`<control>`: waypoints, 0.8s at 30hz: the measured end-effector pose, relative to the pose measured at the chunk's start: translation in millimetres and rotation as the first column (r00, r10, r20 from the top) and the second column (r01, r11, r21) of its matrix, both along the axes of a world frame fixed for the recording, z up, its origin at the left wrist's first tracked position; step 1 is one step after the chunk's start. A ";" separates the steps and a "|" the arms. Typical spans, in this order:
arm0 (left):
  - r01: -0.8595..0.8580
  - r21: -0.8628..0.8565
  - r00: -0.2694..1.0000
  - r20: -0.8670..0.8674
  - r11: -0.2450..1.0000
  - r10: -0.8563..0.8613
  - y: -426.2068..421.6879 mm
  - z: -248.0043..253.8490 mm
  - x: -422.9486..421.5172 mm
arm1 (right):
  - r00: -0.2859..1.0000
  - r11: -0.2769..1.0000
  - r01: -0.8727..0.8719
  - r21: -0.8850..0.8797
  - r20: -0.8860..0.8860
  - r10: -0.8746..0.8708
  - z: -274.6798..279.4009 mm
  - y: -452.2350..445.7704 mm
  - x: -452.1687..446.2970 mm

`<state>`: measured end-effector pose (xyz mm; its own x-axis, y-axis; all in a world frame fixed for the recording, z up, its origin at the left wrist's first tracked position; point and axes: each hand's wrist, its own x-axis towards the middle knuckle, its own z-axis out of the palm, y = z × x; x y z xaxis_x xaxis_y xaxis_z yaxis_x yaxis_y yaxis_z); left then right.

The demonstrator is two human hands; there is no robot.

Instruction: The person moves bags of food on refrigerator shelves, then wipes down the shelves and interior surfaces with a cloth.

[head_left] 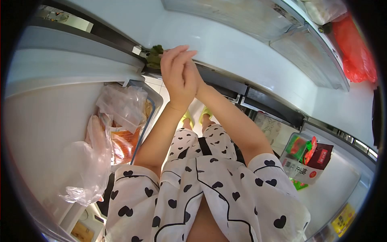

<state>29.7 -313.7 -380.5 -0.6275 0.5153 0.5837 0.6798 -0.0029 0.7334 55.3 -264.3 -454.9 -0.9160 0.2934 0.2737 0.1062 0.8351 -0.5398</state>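
Observation:
My left hand (pixel 175 77) is at the front edge of an open fridge compartment, its fingers stretched upward and slightly curved. My right hand (pixel 194 78) presses against it from the right, its fingers mostly hidden behind the left hand. Just left of both hands, a crumpled dark green thing (pixel 155 57), a cloth or leaves, lies at the compartment's corner by the door hinge. Part of it disappears behind my left hand, so I cannot tell whether my right hand grips it. The white compartment floor (pixel 238 52) stretches out beyond my fingertips.
Clear drawers (pixel 242 18) sit deeper inside, with a red plastic bag (pixel 354 50) at the right. The left door's bin (pixel 152 111) holds bagged food (pixel 123 105). In the right door are a carton (pixel 301 170) and other packets. Yellow-green slippers (pixel 188 119) stand on the floor below.

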 end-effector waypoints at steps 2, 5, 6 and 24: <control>-0.032 0.009 0.983 0.182 0.999 0.030 -5.2 -6.3 -1.1 | 0.990 0.736 0.087 0.671 0.020 -0.136 -24.5 -2.2 -14.7; -0.020 0.005 0.989 0.147 1.000 0.019 -4.0 -9.9 -2.1 | 0.942 -0.171 0.059 0.983 -0.111 -0.316 -39.1 0.4 -25.1; -0.043 -0.005 0.991 0.128 0.999 0.043 -2.4 -10.4 -2.1 | 0.941 -0.290 0.051 0.956 -0.143 -0.306 -40.8 -1.3 -26.1; 0.229 -0.134 0.948 0.255 0.964 -0.189 0.1 -49.8 23.8 | 0.940 0.933 0.342 0.112 -0.022 -0.341 -5.4 5.8 80.6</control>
